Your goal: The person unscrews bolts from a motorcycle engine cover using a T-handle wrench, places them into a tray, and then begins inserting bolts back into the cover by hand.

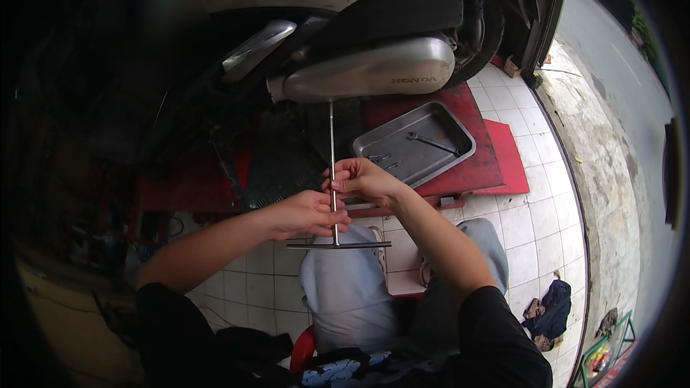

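The T-handle wrench (332,144) has its tip hidden at the silver cover (370,73).

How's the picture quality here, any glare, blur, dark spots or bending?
Head view: black corners, with deep shadow at left; the tiled floor curves along its right edge; a hazy smudge softens the upper left; soft highlights on the silver engine cover; the T-handle wrench looks fairly sharp.
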`<action>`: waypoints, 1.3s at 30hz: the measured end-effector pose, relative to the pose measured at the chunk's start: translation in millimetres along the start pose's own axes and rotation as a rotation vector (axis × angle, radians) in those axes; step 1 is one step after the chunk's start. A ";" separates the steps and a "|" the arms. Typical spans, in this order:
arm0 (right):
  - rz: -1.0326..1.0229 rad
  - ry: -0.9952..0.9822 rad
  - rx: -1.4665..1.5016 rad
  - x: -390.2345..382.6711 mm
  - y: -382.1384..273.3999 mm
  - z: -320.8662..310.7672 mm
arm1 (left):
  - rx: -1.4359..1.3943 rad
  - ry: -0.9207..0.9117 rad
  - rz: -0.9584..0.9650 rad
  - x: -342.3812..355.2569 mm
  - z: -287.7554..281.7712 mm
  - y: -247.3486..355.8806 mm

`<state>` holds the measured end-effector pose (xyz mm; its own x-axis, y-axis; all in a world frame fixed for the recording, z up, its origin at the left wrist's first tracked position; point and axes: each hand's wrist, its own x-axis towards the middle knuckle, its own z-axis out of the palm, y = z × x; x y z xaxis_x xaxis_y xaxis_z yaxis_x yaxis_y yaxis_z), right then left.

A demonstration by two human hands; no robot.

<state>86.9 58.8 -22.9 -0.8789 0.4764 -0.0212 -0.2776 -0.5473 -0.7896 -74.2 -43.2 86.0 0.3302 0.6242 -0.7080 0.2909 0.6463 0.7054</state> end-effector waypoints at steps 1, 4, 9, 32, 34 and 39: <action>0.011 0.040 -0.012 2.1 3.4 -3.0 | 0.038 0.006 -0.022 -1.9 4.1 5.6; 0.033 0.160 -0.069 8.2 10.6 -5.2 | 0.143 0.063 -0.052 -1.9 9.7 11.9; 0.009 0.169 0.001 6.4 -0.9 5.6 | 0.014 0.079 0.042 0.1 5.0 2.4; -0.072 0.057 0.013 -2.6 -4.8 7.1 | -0.066 0.009 0.013 -3.4 -0.2 9.9; -0.052 0.117 0.031 2.6 5.2 4.5 | 0.007 0.040 -0.063 -5.8 5.0 16.1; 0.000 0.283 -0.060 12.5 12.3 10.1 | 0.102 0.058 -0.069 -3.5 3.3 6.2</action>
<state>68.6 51.0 -26.7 -0.7335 0.6542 -0.1845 -0.2467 -0.5092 -0.8246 -70.5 -42.9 92.9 0.2550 0.6063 -0.7533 0.4015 0.6423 0.6529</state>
